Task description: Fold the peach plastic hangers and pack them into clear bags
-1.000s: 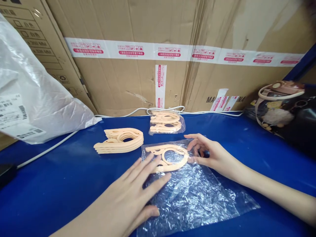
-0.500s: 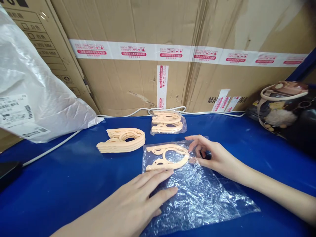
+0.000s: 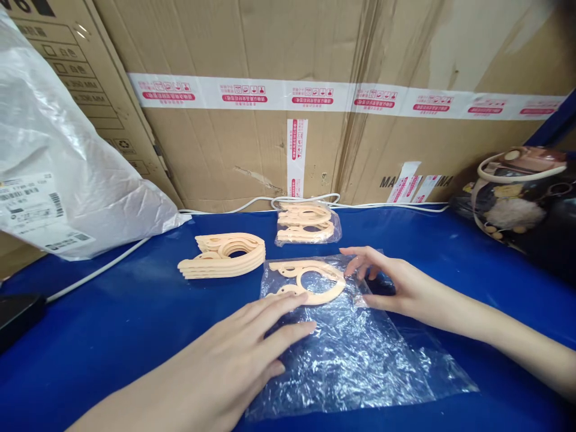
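Observation:
A beige folded clothes hanger (image 3: 333,294) lies inside a clear plastic bag (image 3: 355,366), flat on the blue table. My left hand (image 3: 238,354) has its fingers stretched out, fingertips over the hanger's lower arm. At the bag's upper right, my right hand (image 3: 391,282) touches the plastic beside the hanger's rounded end, thumb and fingers apart. To the left of the bag sits a stack of several similar beige hangers (image 3: 225,267), unwrapped. Behind it all, a packed bag of folded hangers (image 3: 308,223) rests near the cardboard.
A large cardboard box (image 3: 234,150) with printed tape stands along the back. White cable (image 3: 243,207) runs at its foot. A white parcel bag (image 3: 90,168) leans at left, above a dark object (image 3: 20,315). At right sits a bag with a fluffy ornament (image 3: 515,213).
My left fingers have slid slightly up and left, covering more of the hanger's lower arm. My right thumb has moved away from the fingers, widening the gap.

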`<state>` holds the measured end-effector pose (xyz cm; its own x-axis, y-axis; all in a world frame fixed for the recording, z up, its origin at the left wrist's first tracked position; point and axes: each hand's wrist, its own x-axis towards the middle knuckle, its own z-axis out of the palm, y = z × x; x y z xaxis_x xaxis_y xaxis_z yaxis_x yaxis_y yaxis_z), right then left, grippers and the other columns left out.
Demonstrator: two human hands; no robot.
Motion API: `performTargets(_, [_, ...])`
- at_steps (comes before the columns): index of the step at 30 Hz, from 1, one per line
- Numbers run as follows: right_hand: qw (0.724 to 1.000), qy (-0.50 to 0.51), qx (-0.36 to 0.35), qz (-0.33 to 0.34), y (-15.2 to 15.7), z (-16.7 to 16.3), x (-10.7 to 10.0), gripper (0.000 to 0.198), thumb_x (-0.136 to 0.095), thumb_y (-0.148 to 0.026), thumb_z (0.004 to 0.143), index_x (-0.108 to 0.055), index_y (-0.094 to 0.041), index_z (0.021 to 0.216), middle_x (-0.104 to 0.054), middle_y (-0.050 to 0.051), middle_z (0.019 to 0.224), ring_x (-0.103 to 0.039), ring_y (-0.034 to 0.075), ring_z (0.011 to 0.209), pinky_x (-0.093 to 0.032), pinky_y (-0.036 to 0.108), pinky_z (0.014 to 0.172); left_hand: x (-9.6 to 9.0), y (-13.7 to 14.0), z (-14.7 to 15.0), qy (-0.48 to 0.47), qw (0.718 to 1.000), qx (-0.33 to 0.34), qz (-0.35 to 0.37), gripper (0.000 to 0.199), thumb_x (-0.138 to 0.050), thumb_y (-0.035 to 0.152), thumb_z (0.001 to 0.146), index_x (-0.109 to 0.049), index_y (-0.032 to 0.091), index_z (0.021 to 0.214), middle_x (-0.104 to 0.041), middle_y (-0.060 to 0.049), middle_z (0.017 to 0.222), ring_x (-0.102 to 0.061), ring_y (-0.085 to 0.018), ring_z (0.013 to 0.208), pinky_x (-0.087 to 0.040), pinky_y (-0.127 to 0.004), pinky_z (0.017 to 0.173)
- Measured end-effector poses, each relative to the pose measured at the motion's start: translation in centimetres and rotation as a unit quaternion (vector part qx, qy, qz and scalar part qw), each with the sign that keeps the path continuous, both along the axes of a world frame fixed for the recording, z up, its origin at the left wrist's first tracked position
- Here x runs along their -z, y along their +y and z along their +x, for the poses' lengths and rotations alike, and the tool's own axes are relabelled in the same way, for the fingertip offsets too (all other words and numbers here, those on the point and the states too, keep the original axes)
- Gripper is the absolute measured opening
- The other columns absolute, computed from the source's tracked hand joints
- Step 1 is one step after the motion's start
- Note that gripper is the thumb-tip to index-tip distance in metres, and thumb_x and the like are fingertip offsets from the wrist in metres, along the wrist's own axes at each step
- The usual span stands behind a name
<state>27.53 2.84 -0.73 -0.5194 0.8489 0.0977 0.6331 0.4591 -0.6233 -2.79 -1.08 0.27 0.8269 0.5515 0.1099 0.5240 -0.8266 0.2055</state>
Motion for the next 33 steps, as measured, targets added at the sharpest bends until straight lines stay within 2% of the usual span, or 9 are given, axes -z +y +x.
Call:
performTargets(3, [0.998, -0.054, -0.032, 0.001, -0.6, 0.9, -0.9, 0.075, -0.066, -0.041, 0.082, -0.027, -0.032, 0.145, -0.055, 0.005, 0.127, -0.053, 0.022, 0.115, -0.043, 0.04, 0.1, -0.8, 1.5, -1.3, -0.018, 0.999, -0.05, 0.008, 0.052, -0.046, 0.034, 0.096, -0.029, 0.036, 0.145, -0.03, 0.001, 0.154, -0.034, -0.024, 0.138, -0.035, -0.045, 0.111])
performTargets(5, [0.996, -0.081, -0.04, 0.001, -1.0, 1.4, -1.4, 0.08, -0.067, -0.043, 0.081, -0.022, -0.037, 0.147, -0.053, 0.002, 0.133, -0.052, 0.022, 0.12, -0.042, 0.039, 0.103, -1.3, 3.1, -2.8, -0.059, 0.992, -0.109, 0.035, 0.056, -0.048, 0.042, 0.094, -0.028, 0.035, 0.145, -0.028, -0.001, 0.155, -0.032, -0.027, 0.138, -0.03, -0.05, 0.112])
performTargets(10, [0.992, -0.114, 0.004, 0.054, -1.1, 1.8, -1.7, 0.068, -0.06, -0.04, 0.086, -0.028, -0.033, 0.145, -0.064, 0.001, 0.117, -0.061, 0.021, 0.106, -0.05, 0.036, 0.091, -1.3, 7.3, -6.9, -0.102, 0.968, -0.222, 0.056, 0.077, -0.056, 0.065, 0.081, -0.033, 0.026, 0.144, -0.037, -0.007, 0.15, -0.034, -0.033, 0.137, -0.026, -0.051, 0.112])
performTargets(14, [0.98, -0.142, 0.053, 0.13, -0.7, 1.8, -1.7, 0.056, -0.056, -0.039, 0.088, -0.036, -0.031, 0.14, -0.067, 0.001, 0.106, -0.065, 0.02, 0.096, -0.052, 0.037, 0.083, -0.9, 8.6, -8.3, -0.094, 0.952, -0.289, -0.029, 0.087, -0.056, 0.072, 0.074, -0.034, 0.025, 0.143, -0.044, -0.008, 0.146, -0.045, -0.034, 0.129, -0.035, -0.048, 0.108])
performTargets(17, [0.977, -0.137, 0.056, 0.151, -0.6, 1.8, -1.9, 0.051, -0.055, -0.04, 0.089, -0.04, -0.031, 0.136, -0.069, -0.001, 0.102, -0.066, 0.019, 0.091, -0.052, 0.036, 0.082, -1.0, 8.7, -8.2, -0.098, 0.94, -0.314, -0.089, 0.087, -0.058, 0.069, 0.075, -0.029, 0.028, 0.146, -0.048, -0.006, 0.143, -0.051, -0.034, 0.124, -0.046, -0.042, 0.1])
performTargets(22, [0.976, -0.136, 0.063, 0.161, -0.9, 1.7, -2.1, 0.046, -0.053, -0.043, 0.09, -0.044, -0.03, 0.133, -0.07, -0.001, 0.099, -0.066, 0.019, 0.09, -0.051, 0.036, 0.08, -1.0, 8.7, -8.1, -0.115, 0.94, -0.305, -0.096, 0.09, -0.066, 0.065, 0.07, -0.032, 0.028, 0.145, -0.054, -0.006, 0.137, -0.052, -0.033, 0.123, -0.049, -0.04, 0.095])
performTargets(26, [0.975, -0.121, 0.07, 0.171, -0.8, 1.6, -2.2, 0.042, -0.053, -0.042, 0.089, -0.049, -0.029, 0.129, -0.07, 0.0, 0.097, -0.065, 0.019, 0.088, -0.05, 0.035, 0.078, -1.0, 8.8, -8.3, -0.138, 0.944, -0.292, -0.069, 0.085, -0.067, 0.063, 0.07, -0.037, 0.027, 0.142, -0.054, -0.006, 0.137, -0.051, -0.033, 0.124, -0.049, -0.041, 0.096])
performTargets(30, [0.978, -0.041, 0.097, 0.181, -1.3, 0.6, -2.5, 0.032, -0.054, -0.042, 0.089, -0.059, -0.025, 0.115, -0.068, 0.001, 0.091, -0.063, 0.017, 0.08, -0.048, 0.029, 0.068, -1.5, 7.4, -6.7, -0.143, 0.957, -0.248, 0.051, 0.076, -0.066, 0.061, 0.073, -0.042, 0.027, 0.137, -0.054, -0.007, 0.133, -0.052, -0.033, 0.12, -0.044, -0.045, 0.101])
performTargets(33, [0.989, 0.033, 0.109, 0.091, -2.2, -0.7, -2.6, 0.031, -0.053, -0.046, 0.09, -0.062, -0.024, 0.11, -0.063, -0.001, 0.078, -0.054, 0.014, 0.065, -0.042, 0.026, 0.057, -1.7, 4.8, -3.6, -0.151, 0.965, -0.162, 0.143, 0.061, -0.064, 0.05, 0.081, -0.042, 0.029, 0.134, -0.052, -0.006, 0.131, -0.051, -0.029, 0.119, -0.042, -0.044, 0.101])
